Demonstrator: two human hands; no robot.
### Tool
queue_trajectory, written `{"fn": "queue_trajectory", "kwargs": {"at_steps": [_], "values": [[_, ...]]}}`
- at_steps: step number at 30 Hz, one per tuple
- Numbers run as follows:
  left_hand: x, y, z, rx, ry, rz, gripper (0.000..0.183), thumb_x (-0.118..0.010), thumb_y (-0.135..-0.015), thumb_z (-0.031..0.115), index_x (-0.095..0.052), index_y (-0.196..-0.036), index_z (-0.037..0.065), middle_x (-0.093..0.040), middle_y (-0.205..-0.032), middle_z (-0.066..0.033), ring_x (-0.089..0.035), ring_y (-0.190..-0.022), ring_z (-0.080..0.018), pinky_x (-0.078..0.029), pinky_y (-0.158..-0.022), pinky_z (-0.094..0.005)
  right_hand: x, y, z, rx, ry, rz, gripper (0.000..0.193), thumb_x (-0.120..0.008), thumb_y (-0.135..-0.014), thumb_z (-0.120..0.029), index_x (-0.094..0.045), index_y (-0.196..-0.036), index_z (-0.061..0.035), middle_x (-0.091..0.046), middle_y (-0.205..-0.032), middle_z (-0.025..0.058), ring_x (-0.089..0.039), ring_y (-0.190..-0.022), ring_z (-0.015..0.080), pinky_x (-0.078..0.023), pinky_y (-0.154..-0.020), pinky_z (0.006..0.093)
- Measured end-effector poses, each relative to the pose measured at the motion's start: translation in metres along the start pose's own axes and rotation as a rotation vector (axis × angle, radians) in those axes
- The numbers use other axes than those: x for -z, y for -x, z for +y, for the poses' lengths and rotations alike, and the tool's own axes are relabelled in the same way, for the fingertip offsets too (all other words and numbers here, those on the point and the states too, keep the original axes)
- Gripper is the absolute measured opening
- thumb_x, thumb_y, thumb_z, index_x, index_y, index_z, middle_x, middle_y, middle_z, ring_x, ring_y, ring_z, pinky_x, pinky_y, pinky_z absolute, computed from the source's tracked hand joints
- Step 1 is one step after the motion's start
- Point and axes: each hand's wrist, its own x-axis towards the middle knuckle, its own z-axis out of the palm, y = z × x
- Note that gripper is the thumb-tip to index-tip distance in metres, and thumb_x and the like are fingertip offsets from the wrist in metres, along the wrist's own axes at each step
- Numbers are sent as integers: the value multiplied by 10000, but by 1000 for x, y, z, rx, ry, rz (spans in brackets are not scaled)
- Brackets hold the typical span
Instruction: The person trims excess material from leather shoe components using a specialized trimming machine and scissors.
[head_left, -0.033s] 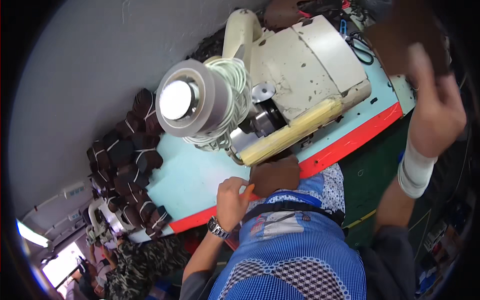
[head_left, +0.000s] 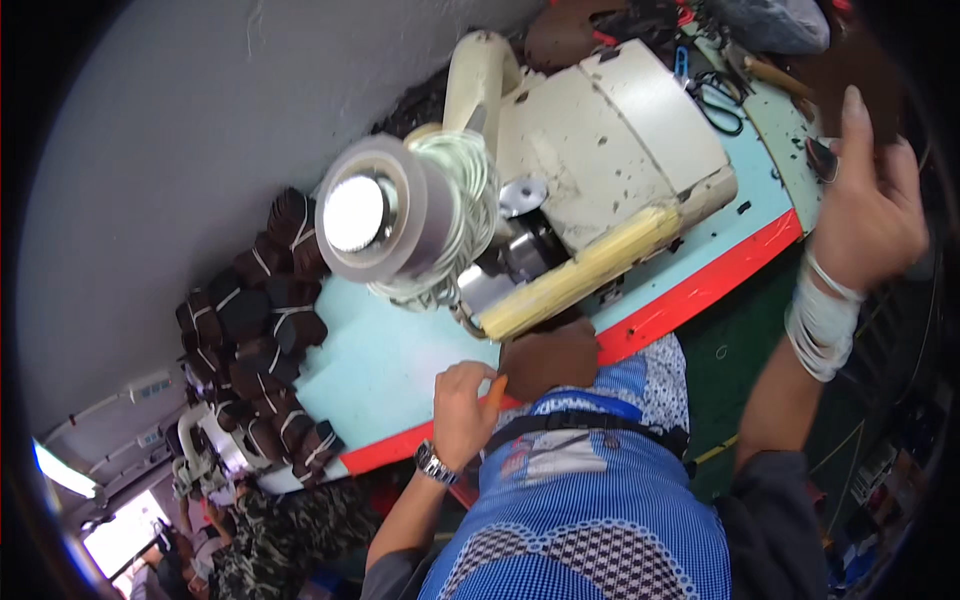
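Note:
A flat brown piece (head_left: 548, 357) lies at the front edge of the table, partly under the yellow-padded front of a cream sewing machine (head_left: 615, 130). My left hand (head_left: 462, 412) is closed at its left edge, the orange-covered thumb against it; the other fingers are curled and partly hidden. Raised at the far right, my right hand (head_left: 868, 220) grips a second, darker brown piece (head_left: 850, 80), its index finger stretched along it. White bands (head_left: 822, 325) circle the right wrist. A dark-tipped thumb shows below that piece.
A lamp-like disc wound with white cord (head_left: 360, 210) stands before the machine. Bundles of tied dark pieces (head_left: 250, 310) are stacked on the left. Scissors (head_left: 722, 105) lie behind the machine at right. A person in camouflage clothing (head_left: 290, 525) sits at lower left.
My right hand has shifted slightly, and its brown piece has moved right, uncovering a wooden handle and a grey bag behind. My left hand stays beside the piece at the machine.

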Motion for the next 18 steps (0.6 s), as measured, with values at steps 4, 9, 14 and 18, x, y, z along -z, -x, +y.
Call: {"fn": "queue_trajectory", "kwargs": {"at_steps": [4,9,14,18], "values": [[24,7,3,51,503,-243,94,-599,-789,-1,-591,-882,-17,-637,-852,-113,-616,-741,-219,-460,-647,-286,-85,13,15,-351,439,36,330,-607,-751,-238,-575,-959,17,-497,-738,120,-537,-728,292,-449,-614,416],[54,1,8,321,1177,-435,185,-556,-860,-11,-582,-1033,-71,-639,-899,-107,-625,-778,-138,-502,-675,-246,-81,24,-14,-302,250,177,426,-692,-691,-311,-582,-949,10,-503,-807,152,-519,-773,310,-435,-654,401],[64,-24,1,308,1188,-518,217,-568,-860,8,-574,-1056,-84,-652,-869,-117,-642,-736,-148,-515,-663,-242,-46,44,-81,-505,-923,-532,300,-675,-774,-243,-619,-870,36,-628,-741,161,-625,-663,253,-491,-651,318],[69,-45,10,407,1021,-537,197,-570,-878,93,-585,-975,-78,-650,-805,-100,-646,-647,-153,-512,-620,-232,-66,66,-79,-915,-1132,-350,218,-661,-792,-159,-635,-851,50,-644,-704,102,-609,-639,119,-478,-591,251]]}}
